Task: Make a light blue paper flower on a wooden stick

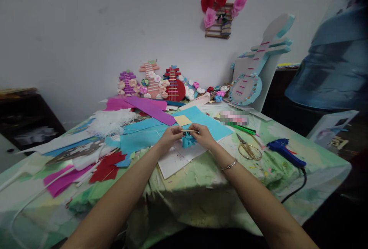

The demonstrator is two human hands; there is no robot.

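Small blue piece [188, 140] with a thin stick [189, 130] along its top, gripped at either end by the left hand [170, 136] and right hand [203, 136], over a white board [172, 162] on the cloth-covered worktop [322, 164]. Beyond: blue sheet [205, 119]. Right: gold-handled scissors [249, 150], then blue glue gun [287, 154].

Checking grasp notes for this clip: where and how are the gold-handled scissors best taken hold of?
Probably by the finger loops, with the right hand coming from the person's near right side: the scissors lie on the tablecloth with the loops toward that side and the blades pointing away to the left.
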